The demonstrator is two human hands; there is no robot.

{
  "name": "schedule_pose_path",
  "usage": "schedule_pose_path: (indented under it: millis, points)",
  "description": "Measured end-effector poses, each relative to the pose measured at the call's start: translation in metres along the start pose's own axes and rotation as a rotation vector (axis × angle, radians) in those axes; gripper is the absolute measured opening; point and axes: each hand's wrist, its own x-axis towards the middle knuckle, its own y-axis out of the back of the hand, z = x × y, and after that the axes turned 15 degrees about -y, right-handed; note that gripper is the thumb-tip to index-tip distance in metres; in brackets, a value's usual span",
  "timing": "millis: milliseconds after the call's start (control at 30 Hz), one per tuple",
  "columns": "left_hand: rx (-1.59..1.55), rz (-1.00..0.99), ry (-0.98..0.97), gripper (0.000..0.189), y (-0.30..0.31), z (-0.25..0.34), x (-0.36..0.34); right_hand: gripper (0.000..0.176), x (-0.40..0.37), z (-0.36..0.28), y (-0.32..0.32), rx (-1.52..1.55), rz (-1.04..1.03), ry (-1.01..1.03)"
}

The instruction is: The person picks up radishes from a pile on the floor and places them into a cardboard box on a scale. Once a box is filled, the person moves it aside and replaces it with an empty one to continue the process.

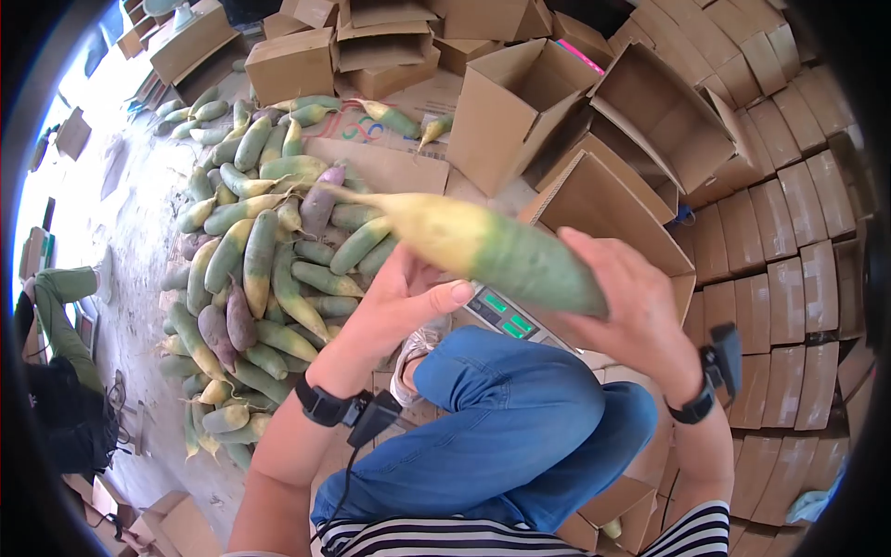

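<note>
The right hand (640, 302) was curled around the green end of a big radish (483, 243). The left hand (394, 302) was loosely spread by the yellow part; I couldn't tell if its hidden fingers touched. The radish was up in the air, near a scale (506, 317) with green lights.

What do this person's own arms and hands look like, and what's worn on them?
Both the left grip and the right grip are gloveless, with bare forearms. Each wrist has a black strap carrying a dark, angular device; a thin black cable hangs from the left one. A black-and-white striped sleeve shows on the right arm.
</note>
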Motion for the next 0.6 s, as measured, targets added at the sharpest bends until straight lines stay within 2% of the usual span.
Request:
schedule_pose_path:
  millis: [67,200,267,300,333,400,467,533,600]
  points:
    - [0.318,-0.122,0.099,0.053,0.038,-0.019,-0.006,0.074,-0.011,0.010,0.016,-0.102,-0.006,-0.130]
    - [0.678,0.077,0.353,0.037,0.159,-0.100,-0.078,0.074,-0.036,0.045,0.033,-0.292,0.103,-0.359]
    - [0.873,0.091,0.580,0.045,0.204,-0.122,-0.122,0.074,-0.049,0.063,0.042,-0.428,0.114,-0.481]
    - [0.961,0.080,0.670,0.049,0.219,-0.130,-0.138,0.074,-0.055,0.069,0.049,-0.425,0.107,-0.474]
    - [0.959,0.088,0.673,0.049,0.224,-0.132,-0.147,0.074,-0.060,0.075,0.056,-0.439,0.090,-0.521]
    - [1.212,0.012,0.756,0.054,0.232,-0.140,-0.159,0.074,-0.065,0.090,0.065,-0.456,0.070,-0.564]
    - [1.234,-0.015,0.751,0.057,0.242,-0.158,-0.168,0.073,-0.071,0.106,0.074,-0.511,-0.121,-0.507]
    - [1.256,-0.063,0.741,0.060,0.241,-0.171,-0.167,0.069,-0.062,0.132,0.057,-0.534,-0.184,-0.479]
    - [1.341,-0.137,0.843,0.064,0.236,-0.180,-0.162,0.064,-0.044,0.158,0.034,-0.444,-0.491,-0.403]
